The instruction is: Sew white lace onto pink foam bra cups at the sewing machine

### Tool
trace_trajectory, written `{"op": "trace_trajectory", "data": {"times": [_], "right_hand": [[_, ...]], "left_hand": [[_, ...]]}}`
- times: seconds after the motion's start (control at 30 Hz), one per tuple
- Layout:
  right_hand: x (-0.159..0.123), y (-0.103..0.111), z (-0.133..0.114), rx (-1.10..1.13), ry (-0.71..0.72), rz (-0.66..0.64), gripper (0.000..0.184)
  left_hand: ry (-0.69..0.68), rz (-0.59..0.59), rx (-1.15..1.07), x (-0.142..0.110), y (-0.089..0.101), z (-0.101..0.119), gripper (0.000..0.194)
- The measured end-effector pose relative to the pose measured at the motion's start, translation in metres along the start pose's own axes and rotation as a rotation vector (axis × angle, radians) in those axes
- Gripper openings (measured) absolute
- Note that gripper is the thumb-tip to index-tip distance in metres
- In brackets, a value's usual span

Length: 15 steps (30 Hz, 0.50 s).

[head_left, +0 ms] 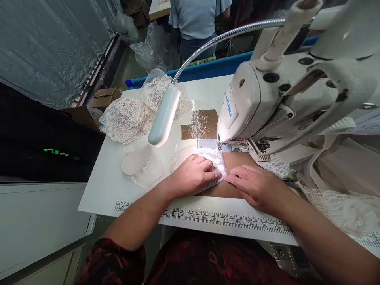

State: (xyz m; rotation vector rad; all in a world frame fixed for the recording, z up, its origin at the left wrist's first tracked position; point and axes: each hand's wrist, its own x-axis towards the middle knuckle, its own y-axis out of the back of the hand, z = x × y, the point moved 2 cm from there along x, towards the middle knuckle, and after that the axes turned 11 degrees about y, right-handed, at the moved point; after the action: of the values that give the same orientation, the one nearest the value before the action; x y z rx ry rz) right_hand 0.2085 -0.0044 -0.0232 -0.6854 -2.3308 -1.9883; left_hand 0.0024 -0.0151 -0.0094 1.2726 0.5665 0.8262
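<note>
A white lace cup piece (pixel 202 152) lies at the sewing machine (pixel 246 99), its upper edge close to the needle area under bright light. My left hand (pixel 192 172) rests over the piece, fingers curled and thumb pressed on the lace near its right edge. My right hand (pixel 255 184) is closed, its fingertips together at that same edge, close to my left thumb. Brown tape (pixel 237 162) covers the table beneath both hands. The exact grip of the right fingertips is partly hidden, and the needle is too small to make out.
Stacked lace cups (pixel 126 118) stand at the back left, with a loose cup piece (pixel 142 164) nearer. A lamp (pixel 164 116) on a bendy neck hangs over the table (pixel 101 190). More lace (pixel 344 202) piles up at the right. A person (pixel 196 19) sits beyond.
</note>
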Motion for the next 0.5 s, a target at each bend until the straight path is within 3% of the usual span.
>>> {"op": "trace_trajectory", "data": {"times": [0.5], "right_hand": [[0.0034,0.0087,-0.0014,0.014,-0.034,-0.003,0.027]], "left_hand": [[-0.002,-0.069,0.089,-0.0013,-0.0002,0.0033,0.036]]}}
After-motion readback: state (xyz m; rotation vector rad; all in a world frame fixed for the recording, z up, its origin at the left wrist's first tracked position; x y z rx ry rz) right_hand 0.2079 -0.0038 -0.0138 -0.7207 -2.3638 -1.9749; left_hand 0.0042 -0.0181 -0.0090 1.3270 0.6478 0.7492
